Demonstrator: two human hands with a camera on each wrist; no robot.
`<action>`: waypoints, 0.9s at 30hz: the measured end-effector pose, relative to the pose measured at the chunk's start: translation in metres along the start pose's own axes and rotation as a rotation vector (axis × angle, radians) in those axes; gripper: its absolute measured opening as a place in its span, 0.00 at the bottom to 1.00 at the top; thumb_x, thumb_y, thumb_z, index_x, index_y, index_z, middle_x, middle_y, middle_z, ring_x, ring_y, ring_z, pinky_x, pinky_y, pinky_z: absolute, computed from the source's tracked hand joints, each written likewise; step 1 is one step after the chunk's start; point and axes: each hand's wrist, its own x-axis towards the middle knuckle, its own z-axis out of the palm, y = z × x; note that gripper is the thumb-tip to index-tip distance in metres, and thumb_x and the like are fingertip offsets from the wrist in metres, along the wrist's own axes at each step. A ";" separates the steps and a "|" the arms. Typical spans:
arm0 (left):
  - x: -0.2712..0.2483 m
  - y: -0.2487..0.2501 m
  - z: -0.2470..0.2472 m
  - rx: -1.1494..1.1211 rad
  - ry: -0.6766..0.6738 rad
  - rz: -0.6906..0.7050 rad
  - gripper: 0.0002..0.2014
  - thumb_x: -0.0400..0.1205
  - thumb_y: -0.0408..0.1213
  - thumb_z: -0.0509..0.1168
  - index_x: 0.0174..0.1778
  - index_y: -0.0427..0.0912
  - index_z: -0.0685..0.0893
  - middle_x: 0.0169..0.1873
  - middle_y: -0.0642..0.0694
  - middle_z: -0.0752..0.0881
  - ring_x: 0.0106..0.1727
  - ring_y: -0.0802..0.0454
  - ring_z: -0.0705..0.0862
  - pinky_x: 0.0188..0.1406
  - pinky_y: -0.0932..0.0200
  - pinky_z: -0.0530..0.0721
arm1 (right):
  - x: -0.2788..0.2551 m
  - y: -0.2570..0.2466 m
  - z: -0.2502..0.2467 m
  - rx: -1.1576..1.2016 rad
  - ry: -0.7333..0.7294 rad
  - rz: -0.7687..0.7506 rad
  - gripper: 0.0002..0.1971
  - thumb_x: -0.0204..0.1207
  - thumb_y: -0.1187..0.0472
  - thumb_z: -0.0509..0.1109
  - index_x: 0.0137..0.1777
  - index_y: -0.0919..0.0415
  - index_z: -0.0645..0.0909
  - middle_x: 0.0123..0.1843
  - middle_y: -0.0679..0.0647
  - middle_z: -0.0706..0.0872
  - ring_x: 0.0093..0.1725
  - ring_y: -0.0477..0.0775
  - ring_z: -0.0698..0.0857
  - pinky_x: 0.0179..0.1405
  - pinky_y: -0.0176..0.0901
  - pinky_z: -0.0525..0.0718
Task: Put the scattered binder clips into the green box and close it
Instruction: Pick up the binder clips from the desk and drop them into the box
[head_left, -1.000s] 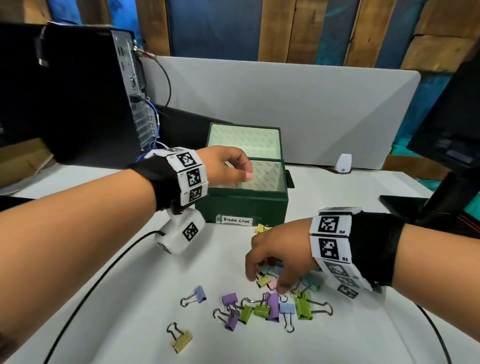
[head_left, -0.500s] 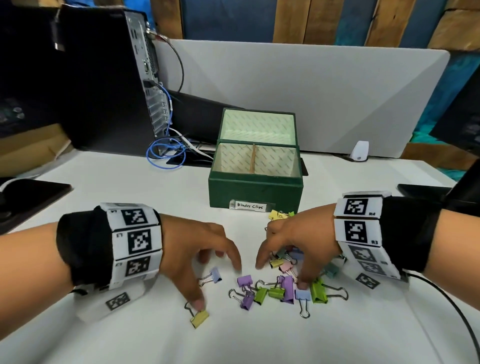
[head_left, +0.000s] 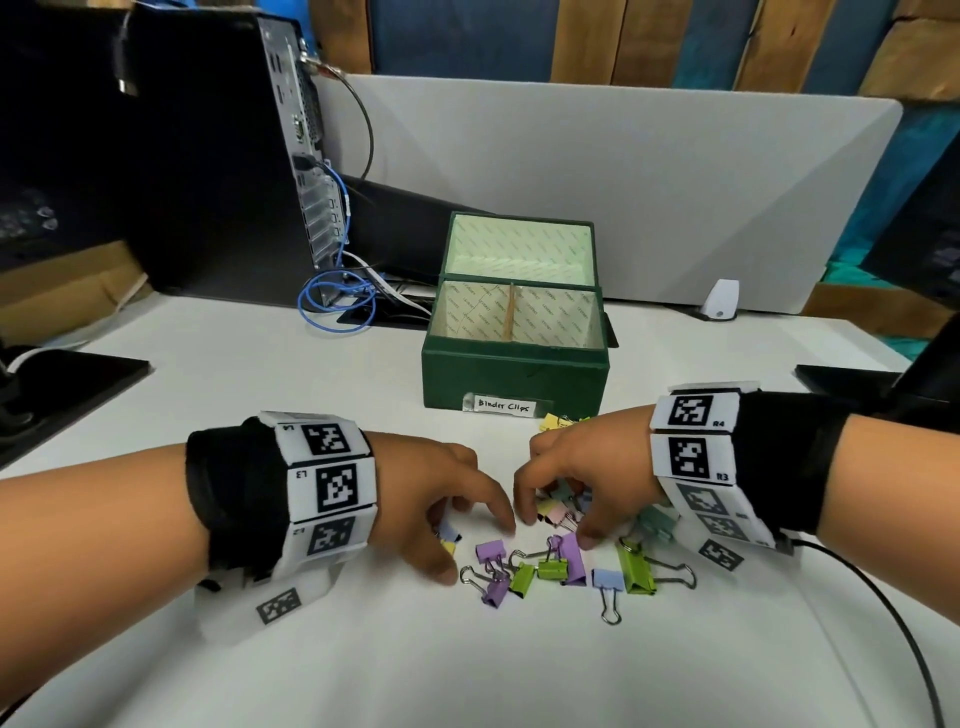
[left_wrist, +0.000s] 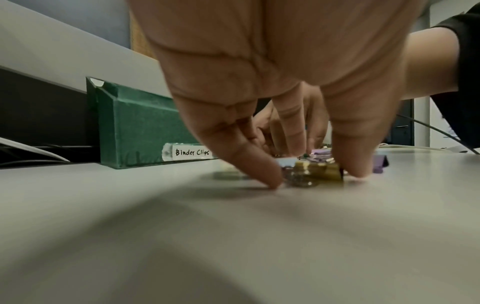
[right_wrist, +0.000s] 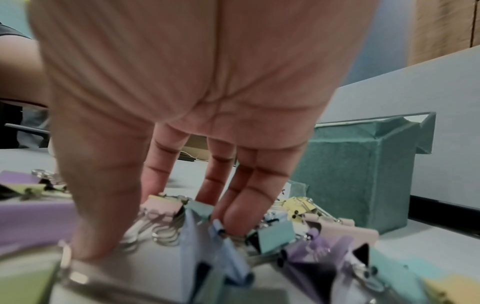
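The green box, labelled "Binder Clips", stands open, its lid tipped back and both compartments showing only paper lining. Coloured binder clips lie scattered in front of it, a yellow pair right by the label. My left hand is down on the table, with thumb and finger on either side of a yellow binder clip and a blue one beside it. Thumb and fingers of my right hand curl down round pink, yellow and teal clips in the pile. The box stands just beyond that hand.
A black computer tower with a coiled blue cable stands at the back left. A grey divider panel runs behind the box, with a small white device at its foot. Black items sit at the left and right edges.
My left hand came down from the box to the table, then slid right, dragging the yellow and blue clips toward the pile. The right hand stayed in the pile, fingers closing in.
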 end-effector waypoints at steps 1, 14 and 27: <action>0.002 0.001 -0.001 0.003 0.010 -0.001 0.26 0.72 0.48 0.73 0.66 0.67 0.75 0.52 0.55 0.73 0.50 0.55 0.82 0.60 0.60 0.80 | 0.000 0.000 0.000 0.004 -0.003 0.005 0.23 0.71 0.52 0.75 0.64 0.39 0.73 0.56 0.46 0.73 0.52 0.48 0.74 0.49 0.43 0.79; 0.011 0.009 -0.001 0.068 -0.025 -0.005 0.17 0.72 0.45 0.73 0.56 0.59 0.82 0.51 0.55 0.72 0.56 0.54 0.79 0.62 0.51 0.80 | 0.008 0.006 0.001 -0.014 0.079 0.009 0.13 0.72 0.57 0.73 0.56 0.48 0.80 0.54 0.49 0.74 0.54 0.52 0.77 0.43 0.39 0.74; 0.014 -0.004 -0.004 -0.048 0.103 -0.039 0.11 0.70 0.41 0.74 0.40 0.58 0.80 0.42 0.57 0.80 0.43 0.56 0.82 0.50 0.59 0.84 | 0.009 0.017 -0.004 0.188 0.206 0.011 0.07 0.69 0.58 0.76 0.43 0.47 0.82 0.52 0.47 0.83 0.43 0.39 0.80 0.38 0.31 0.76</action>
